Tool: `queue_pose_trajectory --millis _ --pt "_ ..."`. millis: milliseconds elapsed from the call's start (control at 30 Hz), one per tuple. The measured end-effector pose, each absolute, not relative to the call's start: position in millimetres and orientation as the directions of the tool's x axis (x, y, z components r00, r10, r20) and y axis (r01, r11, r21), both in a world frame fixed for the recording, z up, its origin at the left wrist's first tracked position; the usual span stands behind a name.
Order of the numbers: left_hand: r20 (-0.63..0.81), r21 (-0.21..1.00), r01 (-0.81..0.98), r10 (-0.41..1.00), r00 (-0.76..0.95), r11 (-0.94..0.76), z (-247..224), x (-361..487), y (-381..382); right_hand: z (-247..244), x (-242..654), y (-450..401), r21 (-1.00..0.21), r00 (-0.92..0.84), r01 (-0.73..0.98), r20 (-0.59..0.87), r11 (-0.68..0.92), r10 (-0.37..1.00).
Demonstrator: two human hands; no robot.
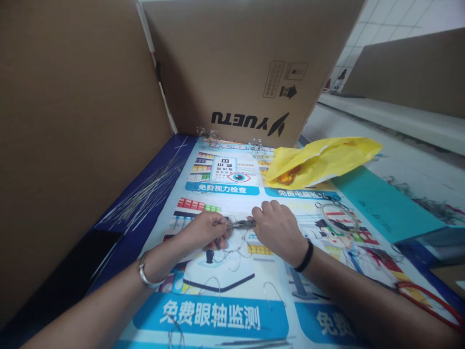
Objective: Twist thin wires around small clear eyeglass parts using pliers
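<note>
Over the middle of a printed poster sheet (pixel 269 271), my right hand (pixel 279 232) is closed around a small pair of metal pliers (pixel 241 224), jaws pointing left. The handles are hidden in my fist. My left hand (pixel 207 229) pinches thin bent wire (pixel 238 252) right at the pliers' tips. Loops of that wire hang just below my fingers. Nearer to me, more curved wire pieces (pixel 272 291) lie loose on the sheet.
Cardboard panels (pixel 236 63) stand at the back and left. Straight wires (pixel 145 186) lie on the left. To the right are a yellow bag (pixel 327 160), a clear ring-shaped roll (pixel 358 223), a teal sheet (pixel 392 208) and a red loop (pixel 428 298). Small wire clusters (pixel 257 147) sit at the back.
</note>
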State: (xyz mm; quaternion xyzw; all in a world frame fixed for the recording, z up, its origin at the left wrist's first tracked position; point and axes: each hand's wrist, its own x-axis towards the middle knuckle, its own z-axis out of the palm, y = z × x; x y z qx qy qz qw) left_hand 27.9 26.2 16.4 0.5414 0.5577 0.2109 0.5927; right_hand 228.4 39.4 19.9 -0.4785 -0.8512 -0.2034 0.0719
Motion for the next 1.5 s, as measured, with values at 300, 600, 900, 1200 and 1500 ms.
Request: queue_pose_trajectory --millis 300,600,900,1200,1500 --pt "-0.426 0.879 0.369 0.844 0.327 0.301 12.0 26.7 27.8 19.7 228.3 42.2 0.287 -0.567 0.822 0.342 0.492 0.749" --pt "-0.398 0.895 0.353 0.843 0.362 0.271 11.3 25.9 27.8 17.8 229.4 44.1 0.309 -0.587 0.809 0.383 0.500 0.713" --pt "-0.412 0.894 0.331 0.841 0.350 0.300 17.8 28.1 25.3 14.5 230.3 46.0 0.331 -0.593 0.804 0.375 0.494 0.713" --pt "-0.406 0.895 0.336 0.847 0.345 0.292 12.1 26.6 26.7 10.2 229.7 47.8 0.284 -0.548 0.833 0.295 0.475 0.783" --pt "-0.416 0.899 0.298 0.838 0.354 0.320 16.6 26.9 26.3 21.0 228.2 44.2 0.257 -0.551 0.828 0.203 0.499 0.809"
